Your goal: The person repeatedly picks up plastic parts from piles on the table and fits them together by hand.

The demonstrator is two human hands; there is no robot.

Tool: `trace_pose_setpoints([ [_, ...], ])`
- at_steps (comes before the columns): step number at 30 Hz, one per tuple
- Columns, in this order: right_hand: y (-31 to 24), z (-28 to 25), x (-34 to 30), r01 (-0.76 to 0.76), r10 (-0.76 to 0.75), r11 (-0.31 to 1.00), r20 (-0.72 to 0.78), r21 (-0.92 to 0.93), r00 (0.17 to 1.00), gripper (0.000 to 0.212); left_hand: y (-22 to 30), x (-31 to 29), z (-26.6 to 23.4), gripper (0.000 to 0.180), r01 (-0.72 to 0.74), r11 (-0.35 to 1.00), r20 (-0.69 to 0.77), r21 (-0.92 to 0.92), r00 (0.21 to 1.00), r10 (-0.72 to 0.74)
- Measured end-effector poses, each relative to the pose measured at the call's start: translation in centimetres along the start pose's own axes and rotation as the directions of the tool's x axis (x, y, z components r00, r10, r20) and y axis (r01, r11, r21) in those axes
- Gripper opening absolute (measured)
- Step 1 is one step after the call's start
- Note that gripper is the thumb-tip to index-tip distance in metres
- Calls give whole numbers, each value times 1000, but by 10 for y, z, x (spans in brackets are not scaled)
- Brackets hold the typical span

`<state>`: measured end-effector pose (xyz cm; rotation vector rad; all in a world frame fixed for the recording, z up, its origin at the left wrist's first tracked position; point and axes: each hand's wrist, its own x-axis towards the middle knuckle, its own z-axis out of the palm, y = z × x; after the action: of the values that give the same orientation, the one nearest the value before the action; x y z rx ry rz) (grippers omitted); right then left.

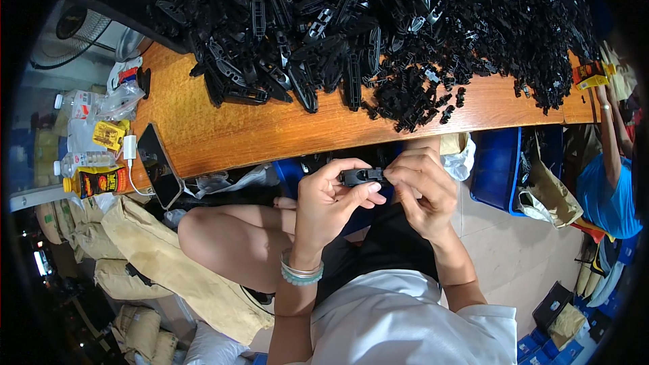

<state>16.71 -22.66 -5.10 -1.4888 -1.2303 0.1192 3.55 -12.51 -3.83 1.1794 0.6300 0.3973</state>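
In front of me, just off the table's near edge, my left hand [332, 197] is closed around a small black plastic part [362, 176]. The fingers of my right hand [422, 186] pinch at the part's right end; anything smaller between them is hidden. Beyond my hands, a heap of long black plastic pieces [291, 47] covers the far side of the wooden table [250, 128]. To the right of those lies a mound of small black clips [405, 94], some of them near the front edge.
On the left stand a phone [159, 165] with a white cable, plastic bottles [91, 161] and a fan [71, 34]. A blue bin [493, 172] sits below the table at right. Another person [612, 189] in blue works at the far right. Sacks [138, 331] lie at lower left.
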Motion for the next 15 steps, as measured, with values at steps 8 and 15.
trace_pose_setpoints([
  [8,-3,-2,3,-318,302,929,110,189,947,25,-1,2,-1,21,-350,867,38,355,932,361],
  [15,0,6,-4,-316,308,926,68,206,949,16,2,6,-1,18,-185,964,-15,188,981,192],
])
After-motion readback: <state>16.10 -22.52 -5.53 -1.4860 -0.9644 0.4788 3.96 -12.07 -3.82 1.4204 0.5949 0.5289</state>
